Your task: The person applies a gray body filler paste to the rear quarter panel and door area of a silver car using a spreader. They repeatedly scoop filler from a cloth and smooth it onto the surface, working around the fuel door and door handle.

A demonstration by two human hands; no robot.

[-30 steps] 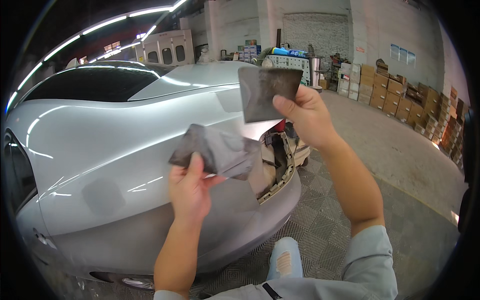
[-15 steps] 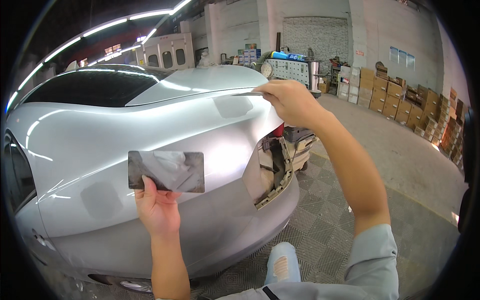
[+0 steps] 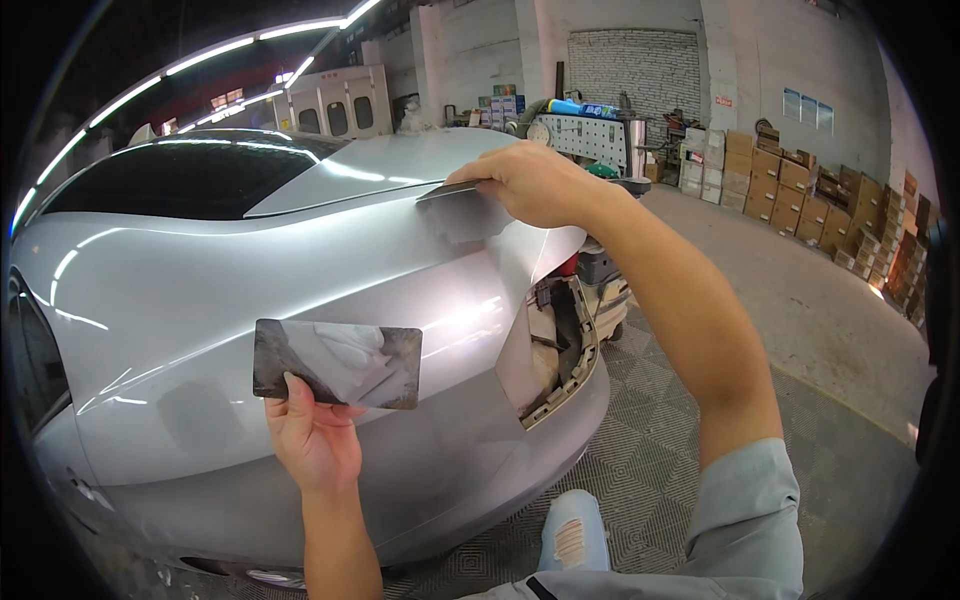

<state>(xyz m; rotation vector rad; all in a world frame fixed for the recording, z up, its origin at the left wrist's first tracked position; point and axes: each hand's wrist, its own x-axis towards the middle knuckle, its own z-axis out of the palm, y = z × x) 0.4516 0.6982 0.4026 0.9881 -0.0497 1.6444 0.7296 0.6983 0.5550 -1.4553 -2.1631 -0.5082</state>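
A silver car (image 3: pixel 230 290) fills the left and middle, seen from its rear corner. My left hand (image 3: pixel 315 440) holds up a flat rectangular metal plate (image 3: pixel 337 363), smeared grey and white, in front of the rear quarter panel. My right hand (image 3: pixel 535 185) reaches over to the upper edge of the boot lid and presses a thin flat spreader (image 3: pixel 450 192) edge-on against the panel there. The tail light opening (image 3: pixel 560 350) below my right arm is bare, with inner parts showing.
The floor is grey patterned tile (image 3: pixel 680 470). Stacks of cardboard boxes (image 3: pixel 800 190) line the right wall. A workbench with tools and bottles (image 3: pixel 585 130) stands behind the car. My knee in torn jeans (image 3: pixel 575 530) shows at the bottom.
A second ago both hands held dark sheets up in front of me. My right hand has since gone to the boot lid edge, and my left hand has lowered and now holds the plate flat and steady.
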